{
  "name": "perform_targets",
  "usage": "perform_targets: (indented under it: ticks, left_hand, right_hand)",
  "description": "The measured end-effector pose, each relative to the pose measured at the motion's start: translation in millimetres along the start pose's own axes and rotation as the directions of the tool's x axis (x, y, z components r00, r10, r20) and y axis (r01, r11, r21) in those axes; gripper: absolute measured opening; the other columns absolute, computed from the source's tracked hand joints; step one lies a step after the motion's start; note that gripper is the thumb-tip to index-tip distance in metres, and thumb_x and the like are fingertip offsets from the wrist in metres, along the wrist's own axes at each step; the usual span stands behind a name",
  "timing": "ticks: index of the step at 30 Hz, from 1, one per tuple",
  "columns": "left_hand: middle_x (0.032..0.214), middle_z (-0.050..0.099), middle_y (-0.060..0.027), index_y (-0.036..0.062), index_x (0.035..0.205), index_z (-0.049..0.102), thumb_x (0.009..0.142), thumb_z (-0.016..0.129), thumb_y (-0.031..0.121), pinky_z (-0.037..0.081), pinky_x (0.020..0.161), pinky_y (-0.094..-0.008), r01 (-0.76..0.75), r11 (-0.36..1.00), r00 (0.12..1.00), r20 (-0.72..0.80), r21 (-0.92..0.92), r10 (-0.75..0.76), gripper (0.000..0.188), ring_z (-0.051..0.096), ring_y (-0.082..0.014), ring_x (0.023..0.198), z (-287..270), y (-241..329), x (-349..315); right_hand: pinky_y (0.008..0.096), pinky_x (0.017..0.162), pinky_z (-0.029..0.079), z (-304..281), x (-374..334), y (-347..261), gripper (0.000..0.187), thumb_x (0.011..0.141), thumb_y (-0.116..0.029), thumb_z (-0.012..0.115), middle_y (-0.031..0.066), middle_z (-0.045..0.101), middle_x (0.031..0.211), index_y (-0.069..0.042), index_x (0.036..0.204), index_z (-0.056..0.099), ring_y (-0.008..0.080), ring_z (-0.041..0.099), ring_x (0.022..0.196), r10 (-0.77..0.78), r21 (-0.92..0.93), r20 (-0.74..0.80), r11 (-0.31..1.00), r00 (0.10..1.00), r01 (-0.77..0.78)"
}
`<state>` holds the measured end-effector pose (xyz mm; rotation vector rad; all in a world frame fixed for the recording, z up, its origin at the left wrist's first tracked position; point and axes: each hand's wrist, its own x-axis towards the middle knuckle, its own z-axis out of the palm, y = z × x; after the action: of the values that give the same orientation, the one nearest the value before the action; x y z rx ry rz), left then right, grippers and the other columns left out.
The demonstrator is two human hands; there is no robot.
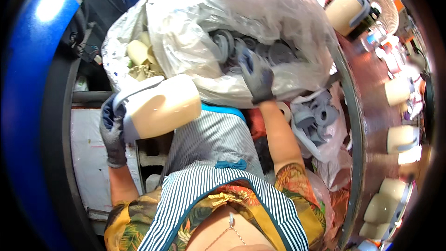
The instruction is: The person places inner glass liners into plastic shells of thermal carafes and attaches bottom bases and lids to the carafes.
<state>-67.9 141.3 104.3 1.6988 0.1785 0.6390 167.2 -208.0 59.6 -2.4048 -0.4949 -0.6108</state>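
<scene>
My left hand (113,130), in a grey glove, is closed on the grey end of a cream vacuum jug (163,108). The jug lies tilted on its side above my lap, its long grey handle uppermost. My right hand (257,75), also gloved, reaches over the near edge of a large clear plastic bag (200,81). Its fingers look stretched out toward round grey plastic parts (280,53) inside, and I make out nothing in them. Part of those fingertips is hard to tell from the grey parts behind.
Left of the bag, a white sack (125,30) holds cream pieces. A smaller bag of grey parts (316,118) lies by my right forearm. Beyond a metal edge (355,158), several cream jugs stand on a brown table (371,116), near a round fan (383,7).
</scene>
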Motion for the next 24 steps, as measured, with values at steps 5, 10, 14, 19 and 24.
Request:
perform_targets:
  ticks: [5,10,14,19,24]
  left_hand:
    - [0.118,0.059,-0.0074,0.0007,0.129,0.051,0.095,0.058,0.011,0.045,0.097,-0.0287,0.063,0.963,0.993,-0.082,-0.262,-0.087,0.036,0.055,-0.0148,0.109,34.1,-9.7,5.1]
    - [0.115,0.059,-0.0108,0.0001,0.127,0.051,0.094,0.058,0.023,0.044,0.098,-0.0359,-0.143,0.986,0.985,-0.111,-0.085,0.133,0.041,0.056,-0.0219,0.108,44.7,9.2,5.7]
    - [0.098,0.060,-0.0061,0.0093,0.118,0.061,0.087,0.064,0.030,0.043,0.094,-0.0474,-0.638,0.551,0.708,0.128,0.538,0.695,0.037,0.057,-0.0246,0.095,45.5,23.4,2.8]
    - [0.097,0.057,0.0008,0.0157,0.104,0.067,0.083,0.063,0.020,0.043,0.094,-0.0441,-0.789,0.156,0.452,0.389,0.595,0.802,0.021,0.056,-0.0186,0.097,62.8,30.2,-16.8]
    - [0.114,0.060,-0.0133,0.0026,0.129,0.050,0.089,0.060,0.021,0.045,0.092,-0.0449,-0.720,0.571,0.651,0.098,0.395,0.753,0.045,0.057,-0.0252,0.097,69.2,15.9,-18.5]
  right_hand:
    - [0.0474,0.089,0.046,131.2,68.7,28.4,0.054,0.087,-0.048,0.055,0.0219,0.057,0.123,-0.013,0.128,0.054,0.0365,0.057,0.109,0.161,-0.208,0.133,0.969,0.978,-0.131]
    - [0.0394,0.095,0.046,88.3,43.1,20.1,0.050,0.088,-0.028,0.061,0.0212,0.056,0.126,-0.009,0.133,0.049,0.0351,0.058,0.111,0.326,0.277,0.017,0.907,0.945,-0.318]
    - [0.0327,0.099,0.044,-47.6,-67.5,-4.7,0.034,0.095,-0.005,0.051,0.0105,0.056,0.127,0.001,0.129,0.050,0.0201,0.055,0.114,0.288,0.837,0.336,0.345,0.897,-0.425]
    - [0.0437,0.097,0.043,-38.4,-216.7,8.7,0.045,0.093,-0.019,0.058,0.0192,0.056,0.125,-0.006,0.135,0.049,0.0319,0.055,0.114,0.345,-0.006,0.107,0.938,0.933,-0.346]
    - [0.0505,0.106,0.031,-56.5,-228.6,-18.5,0.053,0.084,-0.027,0.064,0.0186,0.046,0.137,-0.010,0.134,0.052,0.0373,0.042,0.128,-0.156,0.034,0.173,0.988,0.972,0.152]
